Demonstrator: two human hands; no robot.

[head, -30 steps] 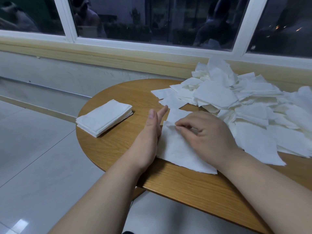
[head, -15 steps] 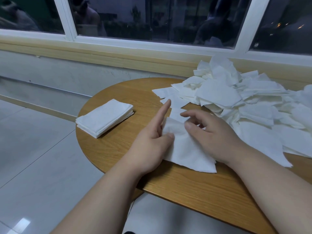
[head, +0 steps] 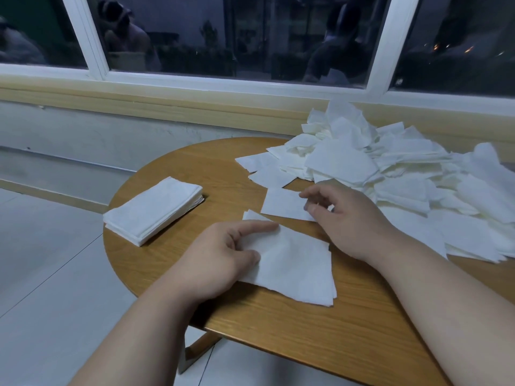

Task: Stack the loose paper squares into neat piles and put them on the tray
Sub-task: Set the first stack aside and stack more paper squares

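A small stack of white paper squares [head: 295,263] lies near the front of the round wooden table [head: 223,168]. My left hand [head: 223,254] rests on its left edge, index finger stretched across the top and thumb on the sheet. My right hand [head: 345,218] pinches the right end of a single paper square [head: 281,203] lying just beyond that stack. A neat pile of squares [head: 153,210] sits at the table's left edge. A big loose heap of paper squares [head: 390,174] covers the right side of the table. No tray is in view.
The table stands against a pale wall under a white-framed window [head: 97,51] with dark glass. Tiled floor [head: 50,274] lies to the left and in front. The table's curved edge runs close to the neat pile.
My right hand has left the small stack and moved back to a single square beyond it, now pinching it. My left hand stays at the stack's left edge, fingers now lying on top.
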